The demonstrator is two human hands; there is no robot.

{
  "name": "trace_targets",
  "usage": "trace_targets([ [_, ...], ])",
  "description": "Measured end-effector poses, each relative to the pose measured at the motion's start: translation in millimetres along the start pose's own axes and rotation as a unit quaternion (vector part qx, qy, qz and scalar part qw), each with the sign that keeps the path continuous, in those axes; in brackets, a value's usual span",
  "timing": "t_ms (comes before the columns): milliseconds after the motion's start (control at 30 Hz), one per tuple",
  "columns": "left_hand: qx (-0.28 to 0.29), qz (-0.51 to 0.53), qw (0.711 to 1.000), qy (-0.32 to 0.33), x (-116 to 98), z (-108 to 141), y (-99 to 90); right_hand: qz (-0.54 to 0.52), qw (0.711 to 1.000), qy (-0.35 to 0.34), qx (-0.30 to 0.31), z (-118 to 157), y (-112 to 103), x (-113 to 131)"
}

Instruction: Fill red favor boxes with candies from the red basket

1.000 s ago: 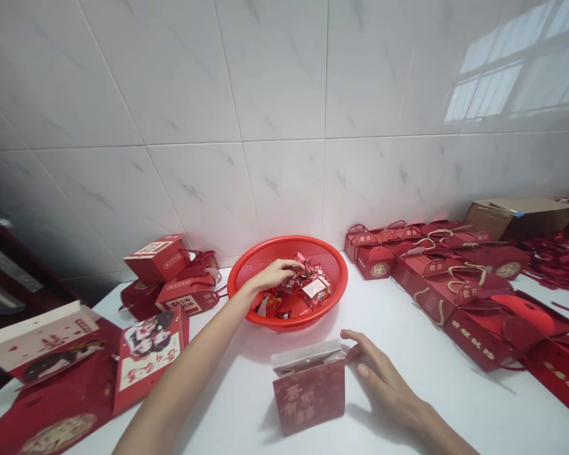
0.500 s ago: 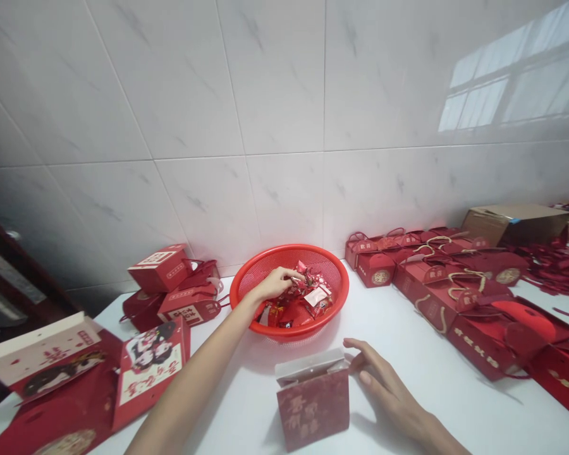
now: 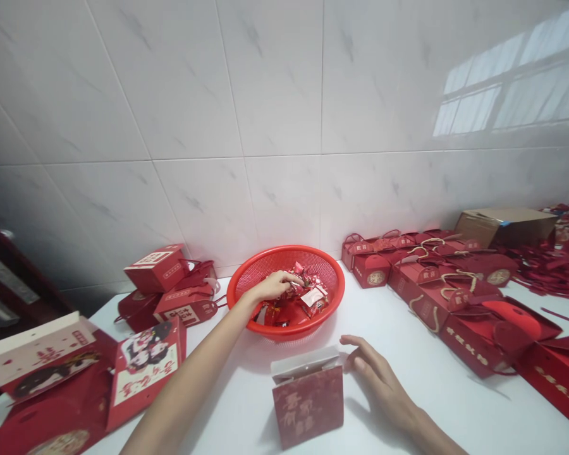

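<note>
My left hand (image 3: 274, 285) reaches into a red plastic colander (image 3: 332, 303), its fingers bent down among wrapped candies (image 3: 318, 294). The fingertips are partly hidden there, and what they hold is too small to make out. In front of the colander stands a small dark red paper gift box (image 3: 309, 406) with pale lettering and its top open. Beside the box's right edge is my right hand (image 3: 377, 379), fingers apart and holding nothing. Whether its fingertips touch the box I cannot tell.
On the left are stacked red gift boxes (image 3: 159, 268) and printed boxes (image 3: 145, 366). Rows of red boxes with cord handles (image 3: 427, 284) line the right side. Behind them sit a brown carton (image 3: 507, 224) and a heap of red ribbons (image 3: 545, 268). A tiled wall (image 3: 284, 107) closes the back.
The view has shifted slightly, so the scene sits a little further left. My left hand stays among the candies with its fingers slightly lower; my right hand stays beside the box.
</note>
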State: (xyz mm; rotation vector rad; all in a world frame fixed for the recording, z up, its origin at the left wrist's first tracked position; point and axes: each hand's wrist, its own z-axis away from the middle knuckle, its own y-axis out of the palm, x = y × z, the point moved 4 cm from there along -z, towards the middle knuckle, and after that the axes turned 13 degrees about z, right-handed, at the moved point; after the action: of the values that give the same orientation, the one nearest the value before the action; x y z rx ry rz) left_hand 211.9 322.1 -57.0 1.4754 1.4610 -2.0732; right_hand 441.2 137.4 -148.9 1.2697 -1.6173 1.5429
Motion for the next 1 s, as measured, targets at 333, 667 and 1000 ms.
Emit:
trace_targets([
  [333, 0.021, 0.041, 0.997, 0.058, -40, 12, 10.1, 0.017, 0.988, -0.064, -0.141, -104, -20, 70],
  [667, -0.067, 0.019, 0.994, 0.089, -43, 6, 4.1, -0.231, 0.971, 0.023, -0.050, -156, -2, 80],
  [1000, 0.045, -0.202, 0.973, -0.105, 0, -26, -0.2, -0.353, 0.928, 0.058, -0.105, -174, -4, 67],
])
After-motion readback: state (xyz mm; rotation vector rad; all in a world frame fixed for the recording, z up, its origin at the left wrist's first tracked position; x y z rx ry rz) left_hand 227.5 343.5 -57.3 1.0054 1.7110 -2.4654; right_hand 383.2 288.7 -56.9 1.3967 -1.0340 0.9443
